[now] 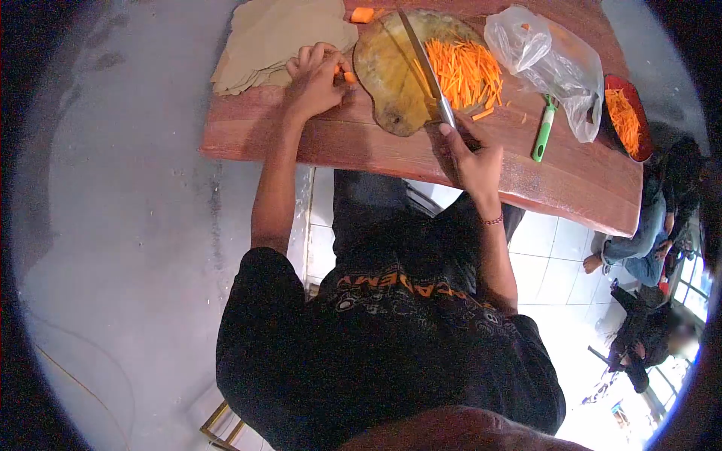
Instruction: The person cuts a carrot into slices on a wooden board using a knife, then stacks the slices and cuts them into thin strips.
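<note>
My right hand (475,161) is closed around the handle of a kitchen knife (423,62), whose long blade points away from me across the wooden cutting board (376,64). Right of the blade lies a heap of carrot strips (466,74) on the board. My left hand (316,81) is beside the board's left edge, fingers curled around carrot pieces (349,77); part of the grip is hidden. Another carrot chunk (362,15) sits on the table past the board's upper left.
Brown paper (278,41) covers the table's left corner. On the right are a clear plastic bag (545,56), a green-handled peeler (544,129) and a dark red container of shredded carrot (623,120). The wooden table (587,199) has its edge near me. People sit at far right.
</note>
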`<action>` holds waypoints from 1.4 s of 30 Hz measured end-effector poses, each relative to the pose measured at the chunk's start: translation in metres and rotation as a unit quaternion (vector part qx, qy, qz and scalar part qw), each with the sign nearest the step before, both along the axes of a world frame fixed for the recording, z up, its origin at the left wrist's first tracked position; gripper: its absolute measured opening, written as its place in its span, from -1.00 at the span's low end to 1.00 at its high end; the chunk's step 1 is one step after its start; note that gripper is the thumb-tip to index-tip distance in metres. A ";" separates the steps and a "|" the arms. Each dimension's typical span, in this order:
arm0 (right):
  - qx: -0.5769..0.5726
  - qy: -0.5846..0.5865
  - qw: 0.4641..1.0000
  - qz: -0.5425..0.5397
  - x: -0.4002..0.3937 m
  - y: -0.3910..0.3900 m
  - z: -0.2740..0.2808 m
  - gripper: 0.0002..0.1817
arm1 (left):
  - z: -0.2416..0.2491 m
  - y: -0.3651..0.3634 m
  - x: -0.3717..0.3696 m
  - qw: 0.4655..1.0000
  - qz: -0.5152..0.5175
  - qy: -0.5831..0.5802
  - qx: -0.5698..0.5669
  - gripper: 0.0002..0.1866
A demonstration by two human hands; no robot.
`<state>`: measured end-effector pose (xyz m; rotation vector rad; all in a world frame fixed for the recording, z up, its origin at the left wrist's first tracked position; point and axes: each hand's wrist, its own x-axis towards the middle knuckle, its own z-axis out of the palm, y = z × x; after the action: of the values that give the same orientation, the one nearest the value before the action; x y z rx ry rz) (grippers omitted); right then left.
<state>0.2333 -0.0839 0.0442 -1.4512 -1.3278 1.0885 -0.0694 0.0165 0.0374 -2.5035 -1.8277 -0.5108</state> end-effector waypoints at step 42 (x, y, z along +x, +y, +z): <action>-0.049 -0.092 0.994 0.023 -0.009 -0.001 0.037 -0.61 | -0.025 -0.009 0.045 0.977 -0.112 -0.169 0.061 -0.56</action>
<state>0.2242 -0.0848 0.0811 -1.6341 -1.4593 1.0834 -0.0240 0.0071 0.0127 -2.6817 -1.5434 -1.0824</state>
